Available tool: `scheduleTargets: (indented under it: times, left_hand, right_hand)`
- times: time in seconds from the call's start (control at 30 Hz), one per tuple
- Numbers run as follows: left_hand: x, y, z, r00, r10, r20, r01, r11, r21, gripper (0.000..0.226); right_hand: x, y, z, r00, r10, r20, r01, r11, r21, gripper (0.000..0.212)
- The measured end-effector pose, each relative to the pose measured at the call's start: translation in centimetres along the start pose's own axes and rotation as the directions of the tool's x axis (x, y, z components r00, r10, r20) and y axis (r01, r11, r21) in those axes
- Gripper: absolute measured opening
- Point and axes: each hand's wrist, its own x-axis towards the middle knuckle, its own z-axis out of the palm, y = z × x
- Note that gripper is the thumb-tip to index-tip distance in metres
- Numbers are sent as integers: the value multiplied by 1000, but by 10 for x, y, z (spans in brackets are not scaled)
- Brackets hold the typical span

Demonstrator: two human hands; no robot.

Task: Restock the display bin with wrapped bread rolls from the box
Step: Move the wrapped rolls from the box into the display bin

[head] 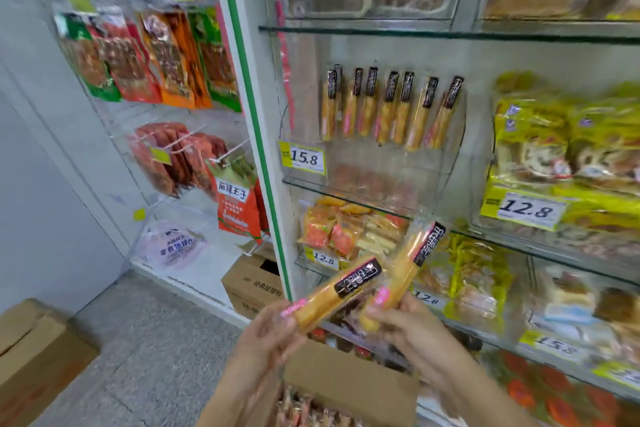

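My left hand (273,329) grips the lower end of a long wrapped bread roll (341,289) with a black and pink label, tilted up to the right. My right hand (405,322) holds a second wrapped roll (414,263) that points up toward the shelf. Above them, the clear display bin (391,156) on the glass shelf holds several of the same rolls (388,107) standing upright in a row. The open cardboard box (349,381) sits just below my hands, with more wrapped packets showing inside.
Yellow price tags (306,158) mark the shelf edges. Bins of other wrapped snacks (349,232) fill the shelves to the right and below. Hanging snack bags (156,59) cover the rack on the left. Further cardboard boxes (249,284) stand on the floor.
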Motion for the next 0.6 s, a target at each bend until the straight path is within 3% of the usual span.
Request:
scheduleTargets:
  times: [0.03, 0.1, 0.23, 0.33, 0.47, 0.6]
  left_hand:
    - [2, 6, 3, 1000, -8, 28, 6, 997, 73, 82]
    - [8, 20, 11, 996, -21, 87, 0, 973, 230, 92]
    - [23, 55, 28, 978, -18, 208, -87, 872, 482, 80]
    - [41, 85, 33, 954, -47, 295, -139, 804, 578, 69]
    - [68, 121, 37, 947, -110, 303, -103, 788, 607, 67]
    - [85, 157, 54, 911, -125, 393, -74, 888, 454, 61]
  right_hand:
    - [-2, -9, 3, 1000, -14, -24, 15, 999, 37, 44]
    - [-6, -27, 8, 998, -49, -38, 51, 997, 51, 54]
    - [-10, -59, 22, 994, -101, -31, 96, 986, -135, 52]
    - [-7, -83, 37, 986, -145, -76, 131, 978, -160, 43]
    - [6, -110, 49, 959, -208, -192, 173, 968, -185, 42]
    - [19, -142, 44, 922, -275, -272, 194, 938, -289, 56]
